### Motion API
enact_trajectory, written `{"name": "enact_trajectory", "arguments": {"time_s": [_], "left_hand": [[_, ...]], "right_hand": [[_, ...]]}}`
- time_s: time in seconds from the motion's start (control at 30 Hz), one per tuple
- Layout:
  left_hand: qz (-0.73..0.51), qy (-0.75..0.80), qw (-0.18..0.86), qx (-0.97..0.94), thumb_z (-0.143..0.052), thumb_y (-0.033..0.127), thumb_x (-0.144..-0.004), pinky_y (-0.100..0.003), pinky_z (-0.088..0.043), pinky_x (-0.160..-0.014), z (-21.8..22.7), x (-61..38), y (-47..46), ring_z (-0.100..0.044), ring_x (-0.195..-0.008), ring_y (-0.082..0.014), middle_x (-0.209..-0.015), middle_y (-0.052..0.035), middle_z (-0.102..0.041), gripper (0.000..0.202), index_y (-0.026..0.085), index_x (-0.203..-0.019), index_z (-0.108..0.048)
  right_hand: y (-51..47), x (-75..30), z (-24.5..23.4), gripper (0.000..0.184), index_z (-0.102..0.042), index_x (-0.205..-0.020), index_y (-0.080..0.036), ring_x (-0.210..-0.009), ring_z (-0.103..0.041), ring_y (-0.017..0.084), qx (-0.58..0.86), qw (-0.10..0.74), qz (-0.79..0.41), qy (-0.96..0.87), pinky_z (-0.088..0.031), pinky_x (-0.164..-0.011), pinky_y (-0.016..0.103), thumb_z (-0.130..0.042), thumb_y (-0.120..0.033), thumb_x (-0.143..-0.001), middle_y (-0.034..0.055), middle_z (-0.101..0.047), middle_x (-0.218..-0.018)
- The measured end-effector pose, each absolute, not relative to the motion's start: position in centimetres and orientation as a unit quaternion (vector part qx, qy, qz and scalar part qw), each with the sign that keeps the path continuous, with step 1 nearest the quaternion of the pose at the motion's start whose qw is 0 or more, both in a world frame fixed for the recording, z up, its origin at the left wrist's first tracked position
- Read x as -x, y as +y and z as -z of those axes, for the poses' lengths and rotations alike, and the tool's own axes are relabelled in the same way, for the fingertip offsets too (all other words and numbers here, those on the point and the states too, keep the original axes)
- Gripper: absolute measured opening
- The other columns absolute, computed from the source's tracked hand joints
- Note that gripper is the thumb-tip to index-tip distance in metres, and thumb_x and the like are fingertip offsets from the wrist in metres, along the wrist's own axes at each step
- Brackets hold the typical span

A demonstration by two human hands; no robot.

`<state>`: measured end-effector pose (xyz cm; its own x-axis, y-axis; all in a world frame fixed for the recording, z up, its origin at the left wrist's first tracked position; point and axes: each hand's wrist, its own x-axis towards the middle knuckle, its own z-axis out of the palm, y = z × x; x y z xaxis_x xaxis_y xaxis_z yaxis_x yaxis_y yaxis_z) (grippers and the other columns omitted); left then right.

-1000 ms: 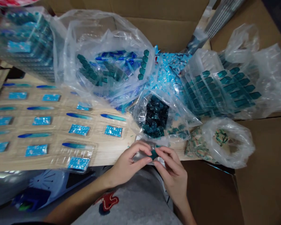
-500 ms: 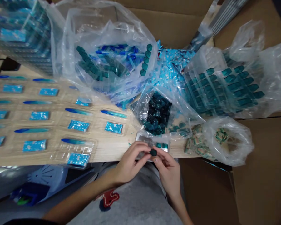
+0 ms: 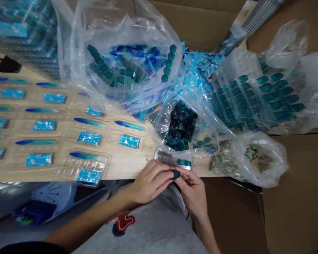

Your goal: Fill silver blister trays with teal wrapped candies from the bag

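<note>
Close to my body, at the table's front edge, a small dark teal faceted piece [image 3: 176,174] is pinched between the fingertips of both hands. My left hand [image 3: 149,179] closes on it from the left, and my right hand [image 3: 193,189] grips its other side. Just beyond the fingers lies a clear plastic tray [image 3: 161,155], partly covered by them, with two shiny teal pieces [image 3: 184,162] at its right end. An opened clear bag of dark teal faceted pieces [image 3: 182,123] sits right behind the tray.
Clear blister trays with blue pens [image 3: 86,156] and blue patterned packets [image 3: 88,176] cover the table's left. A large bag [image 3: 116,28] of pens stands behind. Stacked trays of teal pieces [image 3: 254,95] and a bag of small tan-green pieces [image 3: 259,158] are at right.
The teal piece has turned slightly in my fingers, and both hands have shifted a little to the right in view. My left fingers now cover more of it. The camera view has moved slightly.
</note>
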<state>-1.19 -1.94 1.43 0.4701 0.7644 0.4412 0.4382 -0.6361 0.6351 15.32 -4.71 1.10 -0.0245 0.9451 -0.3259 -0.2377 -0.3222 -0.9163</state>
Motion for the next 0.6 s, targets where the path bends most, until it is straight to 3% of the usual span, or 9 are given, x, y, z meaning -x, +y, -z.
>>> {"name": "enact_trajectory", "arguments": {"time_s": [0.17,0.37,0.6], "left_hand": [[-0.336,0.365,0.306,-0.812,-0.055,0.022,-0.091,-0.027,-0.048,-0.071,0.1,1.8,-3.5,-0.057,-0.078,-0.0158,-0.086,-0.0049,-0.062,0.007,0.018,-0.088,-0.059],[-0.282,0.416,0.364,-0.784,-0.053,0.027,-0.093,-0.027,-0.049,-0.074,0.5,3.4,-3.4,-0.061,-0.083,-0.0155,-0.088,-0.0039,-0.063,0.01,0.019,-0.091,-0.059],[-0.305,0.394,0.368,-0.785,-0.048,0.022,-0.095,-0.029,-0.051,-0.074,-3.5,3.8,-1.0,-0.061,-0.086,-0.0162,-0.089,-0.0043,-0.065,0.011,0.019,-0.094,-0.059]], "right_hand": [[-5.6,-17.2,-0.2,0.014,-0.076,-0.09,-0.025,-0.07,-0.072,0.017,0.578,0.396,-0.559,-0.443,-0.059,-0.065,0.028,-0.072,-0.025,-0.077,0.0016,-0.077,-0.081],[-2.9,-18.3,1.9,0.025,-0.07,-0.11,-0.024,-0.095,-0.064,0.023,0.554,0.306,-0.26,-0.729,-0.052,-0.083,0.039,-0.054,-0.018,-0.09,0.0093,-0.071,-0.103],[-1.3,-17.8,1.6,0.034,-0.066,-0.118,-0.024,-0.096,-0.059,0.025,0.473,0.168,-0.208,-0.84,-0.05,-0.08,0.041,-0.046,-0.012,-0.093,0.011,-0.069,-0.108]]}}
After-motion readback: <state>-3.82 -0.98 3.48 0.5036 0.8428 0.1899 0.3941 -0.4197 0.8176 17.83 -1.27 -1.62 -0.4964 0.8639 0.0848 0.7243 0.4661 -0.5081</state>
